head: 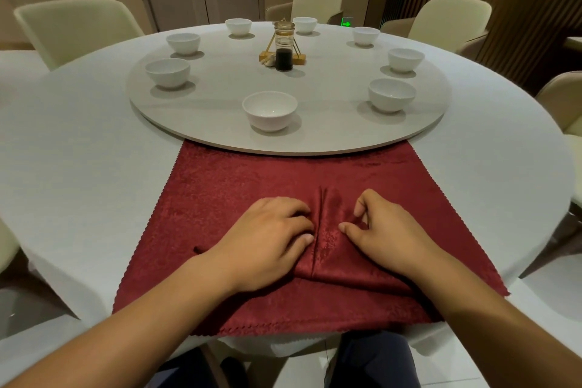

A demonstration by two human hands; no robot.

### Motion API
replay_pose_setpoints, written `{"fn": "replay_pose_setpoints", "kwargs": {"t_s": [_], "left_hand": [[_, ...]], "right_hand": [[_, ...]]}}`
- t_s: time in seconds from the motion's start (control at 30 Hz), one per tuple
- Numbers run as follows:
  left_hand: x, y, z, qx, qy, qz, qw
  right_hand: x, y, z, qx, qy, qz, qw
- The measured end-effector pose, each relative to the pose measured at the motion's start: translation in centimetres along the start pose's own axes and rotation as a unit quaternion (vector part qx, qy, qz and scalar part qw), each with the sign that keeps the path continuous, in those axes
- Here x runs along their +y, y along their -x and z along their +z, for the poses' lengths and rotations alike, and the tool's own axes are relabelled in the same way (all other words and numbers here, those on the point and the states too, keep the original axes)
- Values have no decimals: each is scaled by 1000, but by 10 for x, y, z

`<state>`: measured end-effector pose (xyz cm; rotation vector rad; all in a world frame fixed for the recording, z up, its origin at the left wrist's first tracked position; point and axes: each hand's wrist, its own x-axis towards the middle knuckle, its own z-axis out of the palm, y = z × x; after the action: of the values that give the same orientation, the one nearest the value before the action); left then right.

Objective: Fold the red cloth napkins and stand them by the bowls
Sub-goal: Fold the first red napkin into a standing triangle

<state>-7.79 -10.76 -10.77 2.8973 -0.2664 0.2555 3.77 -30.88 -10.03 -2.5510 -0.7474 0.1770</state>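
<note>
Open tabletop at both sides, crockery ahead.
The table [78, 151] ran wide and free left and right of the napkin [252, 179], room enough for a hand to pass. Ahead, the napkin's far edge went under the turntable [204, 132]; the near bowl [270, 110] stood just behind that rim, with seven bowls [391, 94] ringing the bottle [284, 47].

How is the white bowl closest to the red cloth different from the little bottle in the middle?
The nearest bowl is white, low and wide; the bottle is clear glass, tall and narrow. The bowl is empty; the bottle holds dark liquid. The bowl sits near the turntable edge, by the red napkin; the bottle stands in the middle. Both stand upright on the turntable.
</note>
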Motion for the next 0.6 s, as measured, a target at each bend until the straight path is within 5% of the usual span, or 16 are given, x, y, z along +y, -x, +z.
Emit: {"fn": "replay_pose_setpoints", "kwargs": {"t_s": [0.17,0.33,0.47,0.6], "left_hand": [[7,5,0,-56,-63,34,996],[12,9,4,-93,16,28,995],[12,12,11,-117,-23,29,992],[14,9,13,-128,-57,15,990]], "right_hand": [[-1,0,1,-1,7,-3,1000],[-5,3,-1,-1,25,-4,1000],[-13,12,-2,-8,41,-7,999],[-25,44,4,122,175,-108,971]]}}
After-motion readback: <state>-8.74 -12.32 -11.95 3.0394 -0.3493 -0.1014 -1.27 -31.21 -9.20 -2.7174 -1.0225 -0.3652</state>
